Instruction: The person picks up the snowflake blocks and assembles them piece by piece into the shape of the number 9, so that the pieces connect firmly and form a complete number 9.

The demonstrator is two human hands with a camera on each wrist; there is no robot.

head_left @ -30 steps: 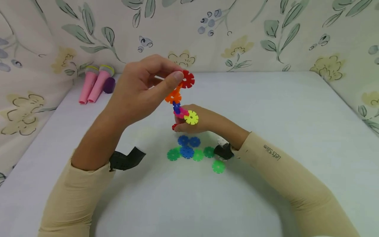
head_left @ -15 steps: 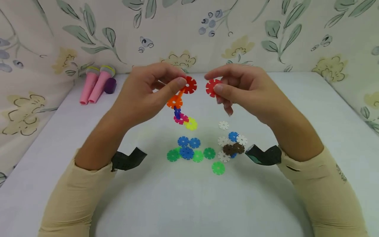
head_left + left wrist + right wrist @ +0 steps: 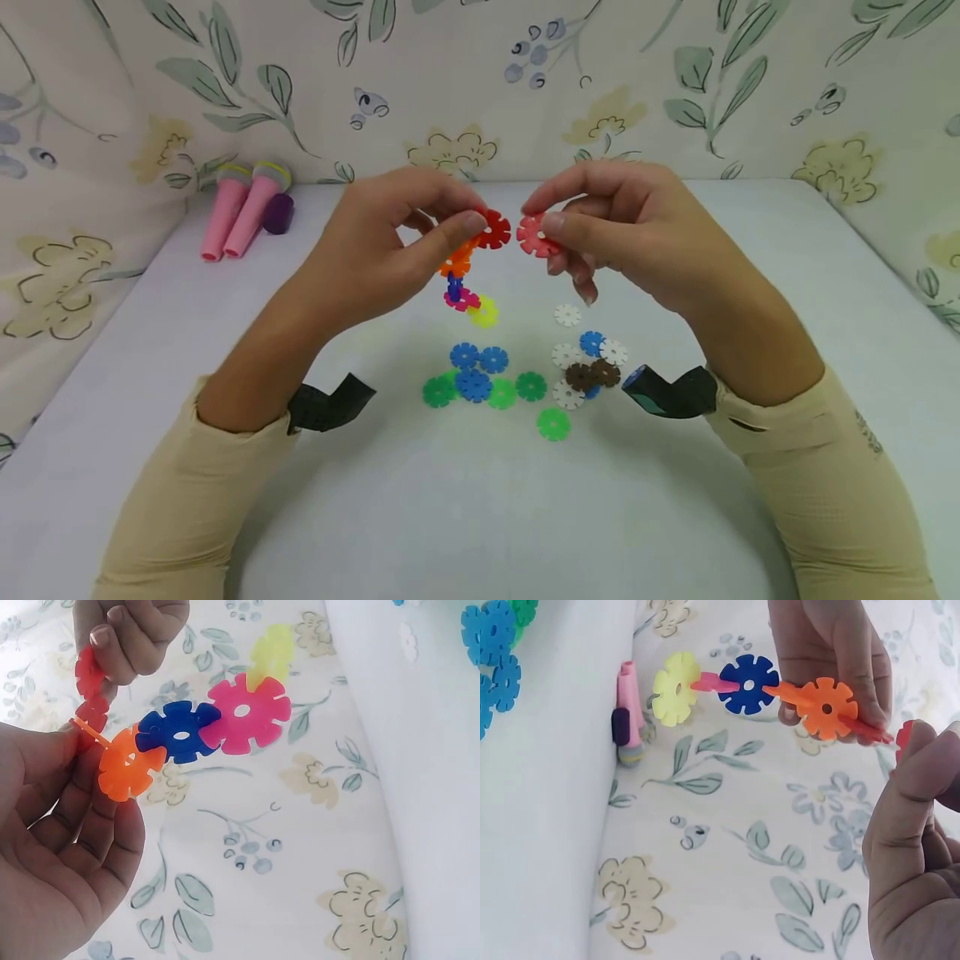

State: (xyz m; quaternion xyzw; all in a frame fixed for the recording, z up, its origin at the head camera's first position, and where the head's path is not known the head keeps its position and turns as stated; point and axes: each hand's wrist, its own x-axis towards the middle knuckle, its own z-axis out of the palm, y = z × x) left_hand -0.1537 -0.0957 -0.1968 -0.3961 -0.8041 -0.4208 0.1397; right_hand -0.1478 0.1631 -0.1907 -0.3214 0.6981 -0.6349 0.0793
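Observation:
My left hand (image 3: 401, 250) pinches the dark red notched disc (image 3: 496, 230) that ends a linked chain. From it hang orange (image 3: 132, 766), dark blue (image 3: 178, 733), pink (image 3: 247, 714) and yellow (image 3: 676, 688) discs, slotted into one another. Between thumb and fingers, my right hand (image 3: 630, 229) pinches a loose, lighter red disc (image 3: 534, 237). In the head view the two red discs face each other edge to edge with a narrow gap. The left wrist view shows them very close, and whether they touch there is hard to tell.
Below the hands lie several blue discs (image 3: 474, 386) and green discs (image 3: 553, 424) on the white table (image 3: 480, 517). White discs (image 3: 567, 315) and brown discs (image 3: 604, 373) are grouped to the right. Two pink toy microphones (image 3: 251, 212) and a purple piece (image 3: 278, 214) sit at back left.
My right hand has come up from the table with the lighter red disc, beside the chain's end. The left hand has shifted slightly right and down, narrowing the gap between the red discs.

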